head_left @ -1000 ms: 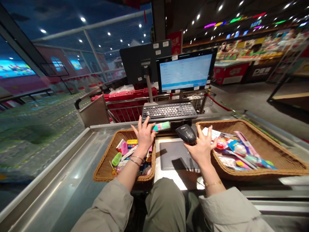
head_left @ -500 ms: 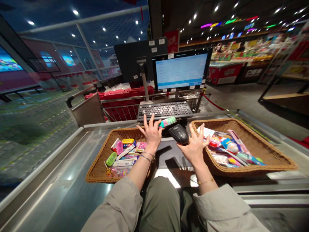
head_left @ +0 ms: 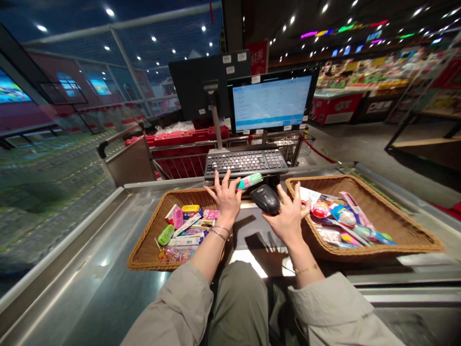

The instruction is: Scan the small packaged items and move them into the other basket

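L hand fingers (head_left: 226, 179) splayed, not clenched; thumb tip at lower end of green-and-pink stick pack (head_left: 249, 181). Pack sits just past L hand (head_left: 226, 204), in front of keyboard edge, over neither basket. Cannot tell if truly gripped: no clear pinch visible. R hand (head_left: 288, 218) open, fingers spread and raised, thumb side right by black handheld scanner (head_left: 265, 199); contact unclear, no wrap around it.

Scanner lies btwn hands, near pack. L wicker basket (head_left: 144, 252) under L hand, holds mixed small retail packs (head_left: 183, 242). R wicker basket (head_left: 425, 247) holds candy and toy packs (head_left: 342, 221), R fingers just over its near corner. Both baskets on steel checkout surface (head_left: 97, 269). Keyboard (head_left: 247, 162) and monitor (head_left: 272, 98) straight ahead.

Step in hand, my read: pack held up at scanner, btwn baskets. Next move calls for firm hold on pack, its barcode side in line w/ scanner.
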Demonstrator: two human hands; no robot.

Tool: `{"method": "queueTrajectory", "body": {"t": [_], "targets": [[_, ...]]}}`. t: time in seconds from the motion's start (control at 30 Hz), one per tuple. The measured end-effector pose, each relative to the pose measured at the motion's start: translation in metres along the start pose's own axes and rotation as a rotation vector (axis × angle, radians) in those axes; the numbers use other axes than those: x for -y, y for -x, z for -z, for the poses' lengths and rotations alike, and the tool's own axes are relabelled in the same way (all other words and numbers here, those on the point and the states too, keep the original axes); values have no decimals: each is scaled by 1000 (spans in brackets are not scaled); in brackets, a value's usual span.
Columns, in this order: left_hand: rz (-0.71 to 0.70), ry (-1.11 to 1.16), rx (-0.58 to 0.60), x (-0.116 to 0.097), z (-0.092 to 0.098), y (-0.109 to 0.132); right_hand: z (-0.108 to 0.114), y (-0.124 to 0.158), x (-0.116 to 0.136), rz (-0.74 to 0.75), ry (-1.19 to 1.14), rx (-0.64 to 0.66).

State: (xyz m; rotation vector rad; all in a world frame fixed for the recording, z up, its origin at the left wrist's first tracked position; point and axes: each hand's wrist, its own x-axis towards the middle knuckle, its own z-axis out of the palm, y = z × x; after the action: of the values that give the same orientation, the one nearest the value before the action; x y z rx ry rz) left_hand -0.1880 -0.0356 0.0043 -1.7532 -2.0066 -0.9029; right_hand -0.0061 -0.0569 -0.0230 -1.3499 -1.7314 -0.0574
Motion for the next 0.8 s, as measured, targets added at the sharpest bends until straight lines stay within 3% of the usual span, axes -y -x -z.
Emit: {"method": "queueTrajectory", "body": {"t": [0.6, 0.8], "targets": [[5, 32, 11, -5, 1, 0, 2, 0, -2, 16, -40, -10], [4, 34, -53, -4, -4, 0, 1, 0, -2, 50, -48, -28]]}}
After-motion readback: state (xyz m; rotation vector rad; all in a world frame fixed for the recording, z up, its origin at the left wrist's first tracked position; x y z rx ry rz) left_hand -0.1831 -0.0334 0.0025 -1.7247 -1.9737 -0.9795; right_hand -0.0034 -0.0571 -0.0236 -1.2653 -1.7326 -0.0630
